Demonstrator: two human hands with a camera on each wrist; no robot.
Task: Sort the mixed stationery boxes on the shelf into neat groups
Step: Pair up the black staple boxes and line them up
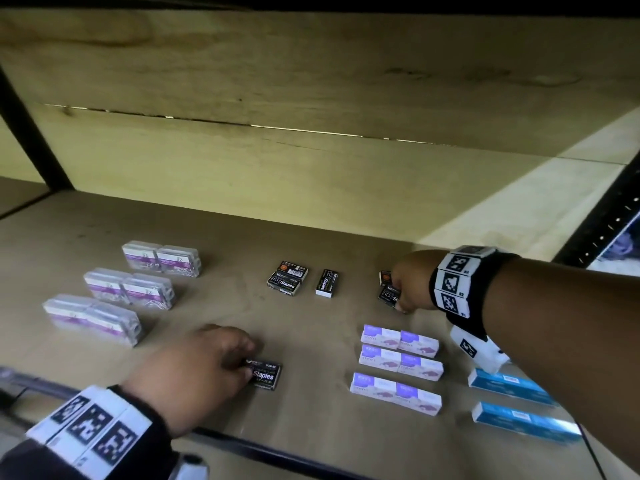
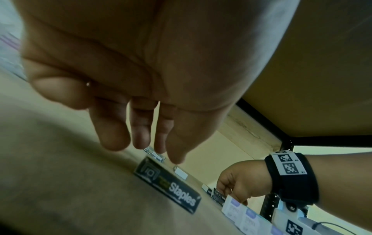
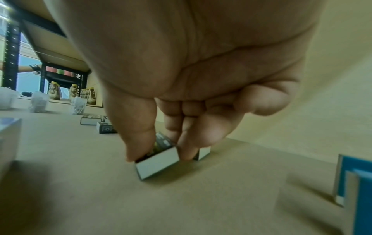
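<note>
The brown wooden shelf (image 1: 311, 244) fills the head view. It is flat and smooth, so boxes will likely slide on it easily.

In the left middle sit 6 clear plastic boxes with purple labels (image 1: 130, 289), in 3 neat pairs. They look hard and a bit slippery. Hold them by the long sides.

At the lower right lie 2 long blue cardboard boxes (image 1: 509, 386) and, just left of them, 6 pale purple cardboard boxes (image 1: 398, 365) in 3 rows. Thin card can dent, so squeeze softly.

The small black cardboard staple boxes are the mixed ones. 2 lie together (image 1: 287, 278) in the middle, 1 stands beside them (image 1: 327, 284), and 2 more are at the right.

The left hand (image 1: 194, 372), at the bottom, has its fingers reaching out almost straight, tips over 1 flat black staple box (image 1: 265, 374). It does not grip it.

The right hand (image 1: 410, 282), at the middle right, pinches another black staple box (image 3: 158, 160) by its 2 long sides, thumb against fingers. A staple box is probably heavy for its size and stiff, so that side pinch looks like a good hold.
</note>
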